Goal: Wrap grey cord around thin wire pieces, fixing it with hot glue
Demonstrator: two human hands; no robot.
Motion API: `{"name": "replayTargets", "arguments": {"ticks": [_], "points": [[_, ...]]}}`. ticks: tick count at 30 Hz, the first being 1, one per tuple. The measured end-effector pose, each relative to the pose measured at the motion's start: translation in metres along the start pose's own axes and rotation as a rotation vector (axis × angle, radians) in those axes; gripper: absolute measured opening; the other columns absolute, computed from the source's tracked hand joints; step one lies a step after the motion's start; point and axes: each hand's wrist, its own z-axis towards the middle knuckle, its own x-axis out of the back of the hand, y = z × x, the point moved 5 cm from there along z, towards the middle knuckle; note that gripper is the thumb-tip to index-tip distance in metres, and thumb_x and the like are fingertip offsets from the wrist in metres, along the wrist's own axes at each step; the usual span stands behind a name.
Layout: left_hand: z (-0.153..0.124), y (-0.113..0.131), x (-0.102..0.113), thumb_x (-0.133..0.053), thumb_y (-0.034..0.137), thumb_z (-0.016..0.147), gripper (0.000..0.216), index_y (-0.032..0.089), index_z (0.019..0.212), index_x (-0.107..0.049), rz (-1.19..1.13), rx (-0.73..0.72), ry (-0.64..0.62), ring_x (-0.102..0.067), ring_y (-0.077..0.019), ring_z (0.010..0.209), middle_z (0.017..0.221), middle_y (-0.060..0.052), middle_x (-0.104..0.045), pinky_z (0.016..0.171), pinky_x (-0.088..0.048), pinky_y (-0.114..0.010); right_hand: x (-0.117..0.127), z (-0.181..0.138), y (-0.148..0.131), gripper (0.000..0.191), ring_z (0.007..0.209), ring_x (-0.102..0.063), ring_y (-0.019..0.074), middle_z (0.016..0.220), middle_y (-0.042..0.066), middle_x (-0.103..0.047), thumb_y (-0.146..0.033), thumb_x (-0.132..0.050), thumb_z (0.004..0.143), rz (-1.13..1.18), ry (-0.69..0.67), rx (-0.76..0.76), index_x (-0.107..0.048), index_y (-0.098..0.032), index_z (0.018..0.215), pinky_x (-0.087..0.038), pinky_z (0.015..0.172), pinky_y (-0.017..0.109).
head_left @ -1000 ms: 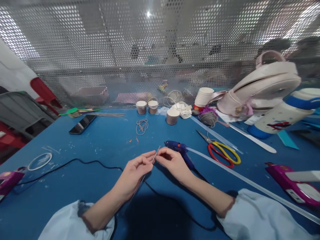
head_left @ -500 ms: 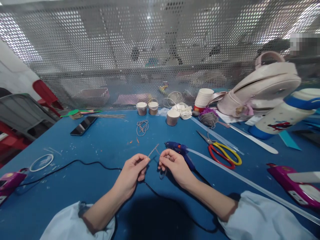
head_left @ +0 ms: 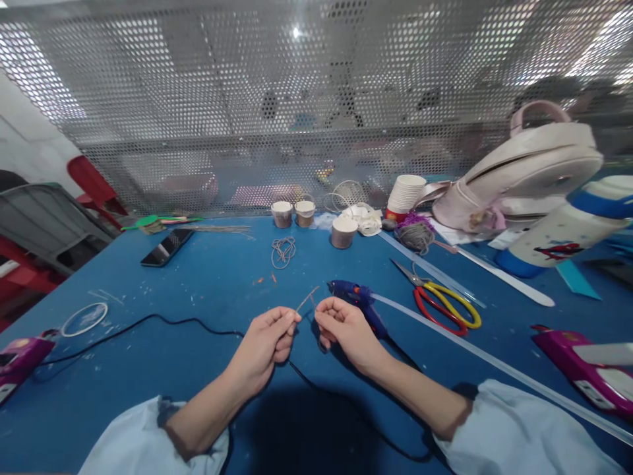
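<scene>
My left hand [head_left: 267, 343] is closed in a pinch on a thin brownish stick [head_left: 307, 299], which looks wrapped with cord near its tip. A thin grey-brown cord [head_left: 312, 301] runs from the stick's tip to my right hand [head_left: 349, 330], whose fingers are closed on it. Some of that cord seems to hang below the right fingers, partly hidden. Just behind the right hand lies a blue glue gun [head_left: 352, 291] with a long clear glue stick [head_left: 445, 340] in its rear. A loose coil of cord [head_left: 283, 253] rests on the table beyond my hands.
Scissors [head_left: 440, 300] with red and yellow handles lie to the right. Paper cups [head_left: 344, 233], grey yarn [head_left: 415, 237], a bag [head_left: 524, 178] and a bottle [head_left: 548, 231] line the back. A phone [head_left: 167, 247] and a black cable [head_left: 192, 322] are on the left.
Both hands keep their holds and have hardly moved. The stick's tip has shifted slightly right, and the loop of cord under my right hand shows less. The whole view has shifted slightly.
</scene>
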Motion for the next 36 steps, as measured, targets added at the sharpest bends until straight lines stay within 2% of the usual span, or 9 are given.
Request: {"name": "replayTargets", "arguments": {"ticks": [3, 8, 13, 18, 23, 27, 36], "points": [[-0.0015, 0.0003, -0.0007, -0.068, 0.033, 0.071, 0.024, 0.013, 0.075, -0.056, 0.019, 0.0, -0.011, -0.019, -0.0006, 0.038, 0.048, 0.01, -0.033, 0.036, -0.011, -0.016, -0.0004, 0.0, 0.0006, 0.02, 0.035, -0.043, 0.0047, 0.051, -0.01, -0.048, -0.033, -0.065, 0.073, -0.022, -0.006, -0.006, -0.053, -0.017, 0.075, -0.032, 0.038, 0.02], [-0.0017, 0.0021, 0.0024, -0.073, 0.03, 0.065, 0.029, 0.018, 0.077, -0.049, 0.043, -0.044, 0.076, -0.018, -0.0011, 0.033, 0.041, 0.013, -0.033, 0.034, -0.011, -0.016, -0.0016, -0.0011, -0.0004, 0.021, 0.035, -0.042, 0.0045, 0.05, -0.01, -0.047, -0.034, -0.065, 0.074, -0.028, -0.019, -0.004, -0.053, -0.017, 0.075, -0.031, 0.039, 0.02], [-0.0019, 0.002, 0.0018, -0.072, 0.036, 0.067, 0.035, 0.019, 0.065, -0.042, 0.047, -0.034, 0.084, -0.017, -0.0006, 0.033, 0.04, 0.013, -0.031, 0.034, -0.011, -0.016, -0.0021, -0.0014, -0.0007, 0.022, 0.035, -0.041, 0.0046, 0.05, -0.009, -0.047, -0.035, -0.065, 0.074, -0.031, -0.017, -0.005, -0.053, -0.017, 0.075, -0.031, 0.039, 0.02], [0.0, -0.0017, 0.0027, -0.07, 0.035, 0.07, 0.032, 0.017, 0.066, -0.045, 0.029, -0.033, 0.049, -0.021, 0.0001, 0.035, 0.048, 0.009, -0.042, 0.034, -0.012, -0.016, -0.0029, -0.0012, 0.0004, 0.022, 0.034, -0.039, 0.004, 0.049, -0.01, -0.046, -0.036, -0.066, 0.074, -0.015, -0.021, -0.017, -0.053, -0.017, 0.075, -0.029, 0.038, 0.02], [0.001, -0.0028, 0.0021, -0.065, 0.035, 0.075, 0.028, 0.015, 0.065, -0.048, 0.053, -0.043, 0.008, -0.022, -0.0002, 0.036, 0.05, 0.007, -0.043, 0.035, -0.012, -0.017, -0.0037, -0.0013, 0.0027, 0.024, 0.034, -0.033, 0.0028, 0.047, -0.011, -0.041, -0.036, -0.067, 0.072, 0.01, -0.024, -0.043, -0.053, -0.017, 0.074, -0.025, 0.036, 0.018], [-0.0008, -0.0014, 0.0013, -0.062, 0.033, 0.077, 0.022, 0.014, 0.07, -0.053, 0.08, -0.055, 0.007, -0.024, -0.001, 0.037, 0.052, 0.005, -0.047, 0.035, -0.012, -0.017, -0.0014, -0.0014, 0.0039, 0.023, 0.035, -0.034, 0.003, 0.047, -0.011, -0.04, -0.037, -0.065, 0.073, -0.06, -0.01, -0.055, -0.054, -0.017, 0.075, -0.024, 0.037, 0.018], [-0.0008, 0.0007, 0.0015, -0.06, 0.037, 0.078, 0.024, 0.013, 0.076, -0.058, 0.112, -0.06, 0.032, -0.023, -0.0013, 0.038, 0.052, 0.007, -0.042, 0.036, -0.014, -0.017, -0.0016, -0.0033, -0.001, 0.025, 0.039, -0.035, 0.0044, 0.049, -0.009, -0.042, -0.039, -0.065, 0.072, -0.128, 0.012, -0.052, -0.055, -0.016, 0.075, -0.027, 0.039, 0.019]]}}
